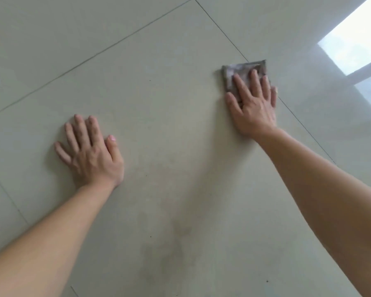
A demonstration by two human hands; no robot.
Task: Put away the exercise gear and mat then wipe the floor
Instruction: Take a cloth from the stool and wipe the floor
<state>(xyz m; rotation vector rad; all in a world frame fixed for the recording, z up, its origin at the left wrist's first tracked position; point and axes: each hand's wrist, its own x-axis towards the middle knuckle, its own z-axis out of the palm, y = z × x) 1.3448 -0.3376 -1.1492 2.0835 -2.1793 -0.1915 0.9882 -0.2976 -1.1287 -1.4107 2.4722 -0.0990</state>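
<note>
From the head camera, the tiled floor (159, 103) fills nearly the whole view — pale, glossy tiles split by thin dark grout lines (90, 54) that run diagonally across the upper left and down the right side. Wide bare tile lies between the two arms and above the hands, with nothing standing on it.

The left hand (90, 153) rests palm down on the tile at lower left, its fingers (81, 129) spread flat and holding nothing. The right hand (253, 108) reaches further ahead, at upper right, and presses flat on a small grey cloth (242, 70); its fingers extend over the fabric rather than curling round it, so the cloth is pinned under the palm and not gripped. The cloth is folded into a rough square, its far edge showing beyond the fingertips, and it sits just beside the crossing of two grout lines, with its right edge over or touching one of them.

A bright window reflection (356, 39) glares off the tiles at the far upper right, well apart from the cloth. Near the bottom centre a faint darker smudge (171, 254) marks the tile — possibly dirt or damp; the blur leaves it unclear. A few tiny dark specks (150, 236) dot the floor between the forearms.
</note>
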